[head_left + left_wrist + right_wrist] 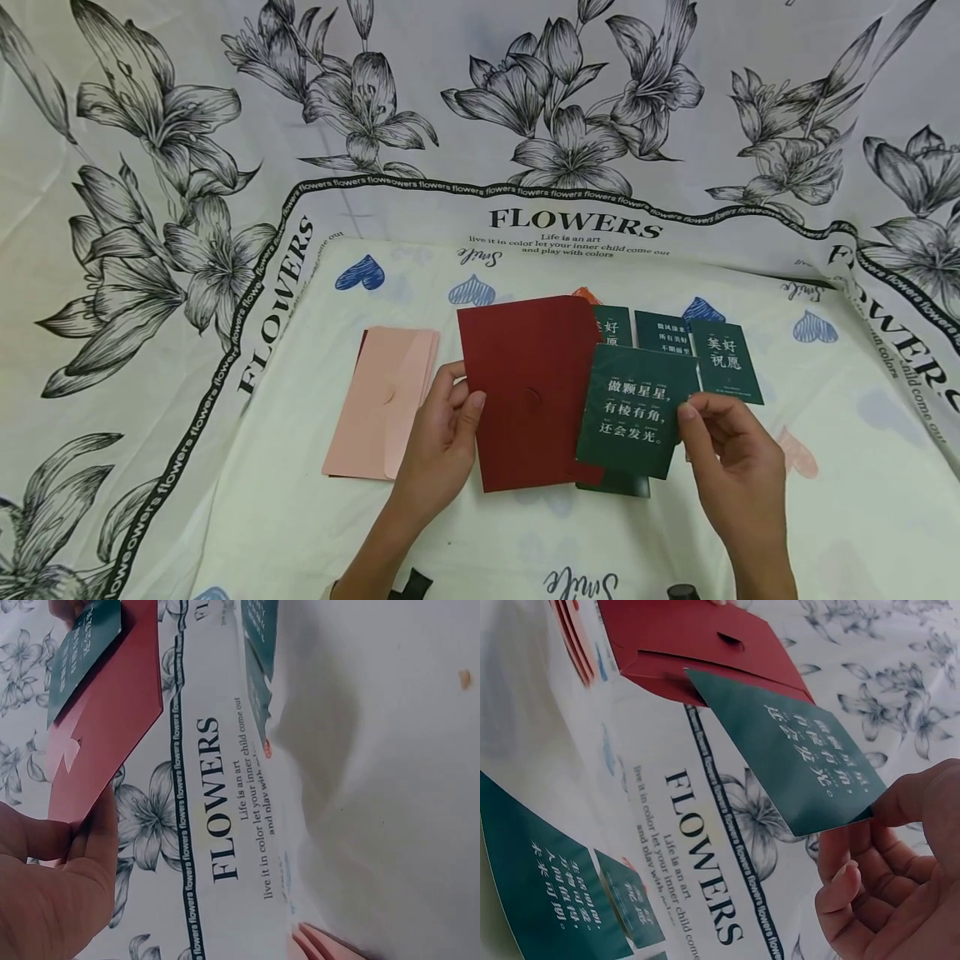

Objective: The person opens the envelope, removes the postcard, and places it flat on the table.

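Observation:
My left hand (442,442) pinches a dark red envelope (525,392) by its left edge, thumb in front, and holds it upright above the cloth. A small curved slot shows on the envelope's face. With thumb and fingers, my right hand (738,467) grips the right edge of a green card (637,408) printed with white Chinese characters. The card's left side overlaps the envelope's right edge in the head view. From the right wrist, the card's far corner (705,684) appears right at the envelope's folded edge (705,667).
A stack of pink envelopes (390,400) lies to the left, a dark red edge showing beneath. Behind the held card lie several green cards (723,362), and another green card (615,485) shows below the envelope. The white cloth (285,500) has printed hearts and a flowered border.

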`<state>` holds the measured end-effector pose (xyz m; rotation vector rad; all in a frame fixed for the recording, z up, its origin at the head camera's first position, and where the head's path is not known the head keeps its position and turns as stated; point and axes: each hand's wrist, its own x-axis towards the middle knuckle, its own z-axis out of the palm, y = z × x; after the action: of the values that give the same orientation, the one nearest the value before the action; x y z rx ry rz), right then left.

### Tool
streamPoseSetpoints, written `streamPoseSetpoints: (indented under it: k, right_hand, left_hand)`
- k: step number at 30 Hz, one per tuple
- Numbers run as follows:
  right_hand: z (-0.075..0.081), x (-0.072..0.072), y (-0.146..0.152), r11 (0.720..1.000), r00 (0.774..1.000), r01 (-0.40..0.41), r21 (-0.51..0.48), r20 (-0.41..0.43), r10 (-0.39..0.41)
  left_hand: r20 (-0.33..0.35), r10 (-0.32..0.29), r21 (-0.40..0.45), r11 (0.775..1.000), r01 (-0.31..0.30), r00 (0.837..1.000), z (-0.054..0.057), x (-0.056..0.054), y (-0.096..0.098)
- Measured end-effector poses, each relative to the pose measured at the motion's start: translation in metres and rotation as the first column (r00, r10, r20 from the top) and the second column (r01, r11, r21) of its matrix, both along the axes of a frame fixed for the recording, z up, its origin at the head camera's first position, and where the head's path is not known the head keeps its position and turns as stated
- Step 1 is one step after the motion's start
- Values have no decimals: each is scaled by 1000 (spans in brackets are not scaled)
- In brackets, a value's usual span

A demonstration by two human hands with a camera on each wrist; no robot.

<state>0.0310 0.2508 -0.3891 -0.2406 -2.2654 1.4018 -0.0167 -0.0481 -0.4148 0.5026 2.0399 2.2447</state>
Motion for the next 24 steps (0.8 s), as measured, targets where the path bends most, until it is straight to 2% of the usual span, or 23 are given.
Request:
streamPoseSetpoints:
  k: [7,11,14,16,22,24]
  right_hand:
    - [4,3,12,999,999,44,-5,3,-44]
    - [6,6,19,988,999,42,-147,-18,-45]
    - [8,8,25,959,997,30,-282,-54,-47]
    - [8,9,28,946,996,28,-324,-67,-53]
    - [5,11,36,939,994,91,-333,-29,-107]
    - [3,10,40,951,989,147,-270,12,-150]
  left_hand:
    - [-2,19,-20,1000,-19,1000,-3,-2,-3]
    - [-11,49,-45,998,-50,999,-4,-4,-6]
    - [-15,64,-47,997,-64,998,-4,-4,-7]
    - [-14,61,-41,997,-62,998,-3,-4,-8]
    - [-3,48,-24,999,-49,999,-2,-3,-6]
    - [6,42,-19,999,-42,999,-2,-3,-6]
